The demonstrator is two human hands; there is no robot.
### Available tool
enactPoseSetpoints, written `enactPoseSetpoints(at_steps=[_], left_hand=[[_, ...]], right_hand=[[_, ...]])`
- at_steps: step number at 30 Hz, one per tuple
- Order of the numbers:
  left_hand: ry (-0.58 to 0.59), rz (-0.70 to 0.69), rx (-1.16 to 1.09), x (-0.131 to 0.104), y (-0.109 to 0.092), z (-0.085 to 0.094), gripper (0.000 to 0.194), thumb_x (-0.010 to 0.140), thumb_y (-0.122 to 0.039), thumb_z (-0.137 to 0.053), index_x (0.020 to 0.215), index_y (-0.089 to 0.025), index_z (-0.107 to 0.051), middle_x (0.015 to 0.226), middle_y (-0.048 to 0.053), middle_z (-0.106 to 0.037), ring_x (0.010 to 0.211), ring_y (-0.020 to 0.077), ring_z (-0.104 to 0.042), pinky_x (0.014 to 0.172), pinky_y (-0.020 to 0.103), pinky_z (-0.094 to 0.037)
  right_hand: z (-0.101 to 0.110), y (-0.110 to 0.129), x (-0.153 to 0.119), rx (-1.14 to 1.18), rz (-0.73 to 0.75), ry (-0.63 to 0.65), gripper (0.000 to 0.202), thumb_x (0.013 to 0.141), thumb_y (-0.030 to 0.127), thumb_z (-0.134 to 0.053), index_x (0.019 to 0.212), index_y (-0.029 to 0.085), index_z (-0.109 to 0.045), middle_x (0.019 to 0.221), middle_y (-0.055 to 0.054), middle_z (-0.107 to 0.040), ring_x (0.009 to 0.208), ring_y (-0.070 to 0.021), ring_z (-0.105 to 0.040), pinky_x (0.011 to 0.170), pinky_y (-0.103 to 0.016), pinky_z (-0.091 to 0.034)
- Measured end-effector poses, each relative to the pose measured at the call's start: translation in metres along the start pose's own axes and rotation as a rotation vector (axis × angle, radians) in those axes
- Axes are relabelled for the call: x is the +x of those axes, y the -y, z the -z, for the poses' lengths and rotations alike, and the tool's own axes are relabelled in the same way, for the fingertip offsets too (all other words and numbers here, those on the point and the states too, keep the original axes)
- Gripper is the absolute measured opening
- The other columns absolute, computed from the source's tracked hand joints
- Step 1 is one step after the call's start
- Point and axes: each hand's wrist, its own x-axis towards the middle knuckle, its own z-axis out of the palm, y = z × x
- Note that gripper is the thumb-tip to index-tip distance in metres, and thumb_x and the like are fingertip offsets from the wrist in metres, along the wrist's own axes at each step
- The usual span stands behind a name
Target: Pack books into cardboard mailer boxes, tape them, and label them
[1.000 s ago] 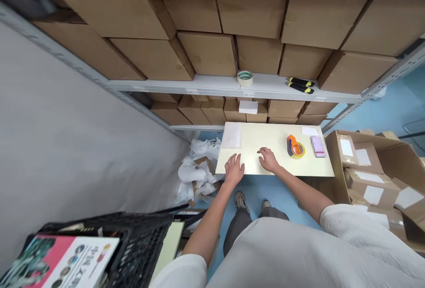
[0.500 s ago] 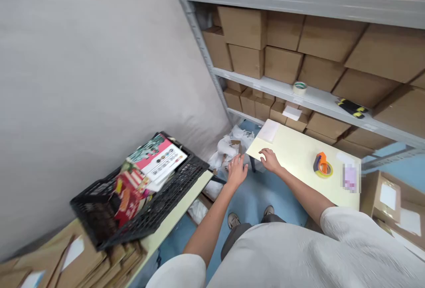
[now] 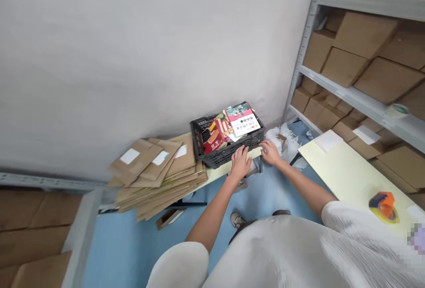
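Note:
My left hand [image 3: 240, 164] is open, its fingers spread before the near side of a black plastic crate [image 3: 219, 157]. Nothing is in it. My right hand [image 3: 270, 153] is open too, with slightly curled fingers by the crate's right front corner. Whether either hand touches the crate I cannot tell. Inside the crate lie a pink and white printed leaflet [image 3: 244, 122] and a red packet [image 3: 213, 141]. The crate stands on a pale narrow table [image 3: 217, 173] against the wall, to the right of a stack of flattened cardboard boxes [image 3: 166, 177].
At the right, a pale table [image 3: 345, 168] holds an orange tape dispenser [image 3: 385, 204] and a white sheet [image 3: 328, 141]. Metal shelves [image 3: 352, 97] with cardboard boxes stand behind it. White plastic bags [image 3: 290, 144] lie between the tables. More boxed shelves [image 3: 86, 217] are at the lower left.
The view has turned left, towards the crate and the cardboard stack. Both hands are now close to the crate's near side; earlier they were over the gap between the tables.

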Motion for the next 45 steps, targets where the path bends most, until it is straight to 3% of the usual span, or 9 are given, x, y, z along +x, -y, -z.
enactPoseSetpoints(at_steps=[10, 13, 16, 20, 31, 37, 45], left_hand=[[-0.008, 0.195, 0.042, -0.092, 0.184, 0.1, 0.058, 0.104, -0.032, -0.05, 0.161, -0.021, -0.053, 0.169, 0.016, -0.05, 0.155, 0.0338, -0.045, 0.125, 0.053, -0.041], [-0.002, 0.274, 0.065, -0.114, 0.225, 0.124, 0.058, 0.104, -0.032, -0.049, 0.161, -0.02, -0.053, 0.169, 0.017, -0.05, 0.155, 0.0355, -0.045, 0.125, 0.054, -0.041], [-0.027, 0.323, 0.079, -0.133, 0.255, 0.136, 0.056, 0.105, -0.032, -0.048, 0.159, -0.02, -0.055, 0.168, 0.018, -0.051, 0.156, 0.0356, -0.045, 0.126, 0.054, -0.04], [-0.044, 0.404, 0.08, -0.153, 0.276, 0.139, 0.054, 0.106, -0.033, -0.048, 0.158, -0.019, -0.056, 0.169, 0.018, -0.05, 0.155, 0.0357, -0.046, 0.125, 0.053, -0.041], [-0.053, 0.532, 0.09, -0.193, 0.294, 0.143, 0.054, 0.105, -0.033, -0.05, 0.158, -0.02, -0.056, 0.171, 0.017, -0.047, 0.157, 0.0353, -0.043, 0.126, 0.053, -0.039], [0.012, 0.468, 0.094, -0.185, 0.328, 0.15, 0.05, 0.104, -0.03, -0.051, 0.152, -0.023, -0.062, 0.171, 0.016, -0.046, 0.156, 0.0363, -0.043, 0.125, 0.055, -0.04], [0.118, 0.25, 0.098, -0.163, 0.382, 0.155, 0.046, 0.103, -0.027, -0.051, 0.148, -0.025, -0.066, 0.166, 0.017, -0.05, 0.154, 0.0357, -0.043, 0.126, 0.055, -0.035]], right_hand=[[-0.123, 0.197, 0.069, 0.013, 0.155, 0.131, 0.042, 0.098, 0.018, -0.053, 0.136, 0.022, -0.072, 0.144, -0.014, -0.065, 0.134, -0.0309, -0.054, 0.116, -0.047, -0.044], [-0.147, 0.244, 0.078, 0.011, 0.203, 0.203, 0.043, 0.099, 0.017, -0.053, 0.138, 0.022, -0.071, 0.144, -0.013, -0.065, 0.134, -0.0302, -0.055, 0.116, -0.047, -0.043], [-0.167, 0.275, 0.084, 0.004, 0.257, 0.266, 0.043, 0.099, 0.016, -0.053, 0.138, 0.022, -0.071, 0.142, -0.013, -0.065, 0.132, -0.0294, -0.056, 0.116, -0.046, -0.044], [-0.189, 0.298, 0.085, -0.034, 0.3, 0.337, 0.042, 0.097, 0.013, -0.055, 0.135, 0.021, -0.072, 0.144, -0.013, -0.065, 0.13, -0.0286, -0.057, 0.113, -0.043, -0.045], [-0.229, 0.316, 0.069, -0.114, 0.337, 0.496, 0.04, 0.101, 0.018, -0.055, 0.138, 0.023, -0.07, 0.144, -0.012, -0.065, 0.129, -0.0299, -0.058, 0.109, -0.041, -0.047], [-0.252, 0.331, 0.063, -0.285, 0.12, 0.517, 0.041, 0.099, 0.019, -0.055, 0.137, 0.022, -0.07, 0.149, -0.018, -0.062, 0.132, -0.0366, -0.058, 0.104, -0.048, -0.049], [-0.289, 0.355, 0.071, -0.383, -0.113, 0.465, 0.038, 0.099, 0.022, -0.055, 0.135, 0.019, -0.066, 0.15, -0.023, -0.058, 0.13, -0.039, -0.057, 0.106, -0.054, -0.048]])
